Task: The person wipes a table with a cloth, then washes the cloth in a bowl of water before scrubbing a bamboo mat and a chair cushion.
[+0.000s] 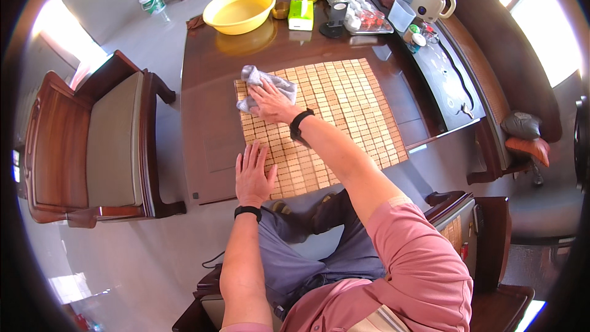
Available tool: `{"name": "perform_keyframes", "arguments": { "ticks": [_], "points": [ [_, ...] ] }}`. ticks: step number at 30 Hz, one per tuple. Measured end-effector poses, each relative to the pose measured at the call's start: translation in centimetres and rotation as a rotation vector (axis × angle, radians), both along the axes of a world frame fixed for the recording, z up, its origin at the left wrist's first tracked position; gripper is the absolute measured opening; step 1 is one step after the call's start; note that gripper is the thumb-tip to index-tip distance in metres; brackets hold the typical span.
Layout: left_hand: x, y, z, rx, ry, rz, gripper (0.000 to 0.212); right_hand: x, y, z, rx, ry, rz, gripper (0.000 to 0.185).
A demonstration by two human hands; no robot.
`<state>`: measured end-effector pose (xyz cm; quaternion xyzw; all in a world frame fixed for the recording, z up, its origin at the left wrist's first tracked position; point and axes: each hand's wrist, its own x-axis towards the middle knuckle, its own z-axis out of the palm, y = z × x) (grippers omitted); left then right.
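Observation:
A tiled bamboo mat (322, 115) lies on the dark wooden table (207, 133), reaching its front edge. My right hand (272, 101) presses a grey cloth (285, 84) onto the mat's far left corner, with the fingers spread over it. Part of the cloth hangs past the mat's left edge. Nearer to me, my left hand (254, 173) rests flat on the mat's left edge near the front corner, fingers extended, holding nothing. Both wrists wear black bands.
At the table's far side stand a yellow basin (239, 9), a green tissue box (301, 16), a black stand (333, 27) and a tray of cups (364, 14). On the right, a tea tray (442, 78) holds an electric kettle (431, 0). A wooden armchair (110, 138) is at left.

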<state>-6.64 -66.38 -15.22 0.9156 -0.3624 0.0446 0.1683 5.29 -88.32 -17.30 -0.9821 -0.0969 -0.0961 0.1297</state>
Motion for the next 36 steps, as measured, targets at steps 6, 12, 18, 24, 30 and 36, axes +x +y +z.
{"name": "perform_keyframes", "arguments": {
  "ticks": [6, 12, 18, 24, 30, 36],
  "points": [
    [0.1, 0.5, 0.3, -0.040, -0.035, 0.024, 0.058, -6.1, -13.7, 3.6, 0.091, 0.089, -0.584, 0.077],
    [0.2, 0.3, -0.7, -0.073, -0.055, 0.012, 0.058, -20.8, -21.5, 0.5, 0.061, 0.138, -0.633, 0.072],
    [0.4, 0.8, -1.0, -0.068, -0.084, 0.026, 0.055, -35.3, -12.4, 1.3, 0.043, -0.064, -0.482, 0.057],
    [0.2, 0.2, -1.3, -0.071, -0.051, 0.017, 0.055, -37.7, -6.8, 3.7, 0.447, -0.083, -0.560, 0.040],
    [0.9, 1.2, -1.7, -0.066, -0.048, 0.029, 0.055, -27.0, -2.2, 6.4, 0.956, 0.198, -0.286, 0.056],
    [-2.6, -2.7, 2.1, -0.245, 0.171, 0.095, 0.061, -24.3, -6.9, 2.9, -0.010, -0.233, -0.605, 0.051]
  ]
}}
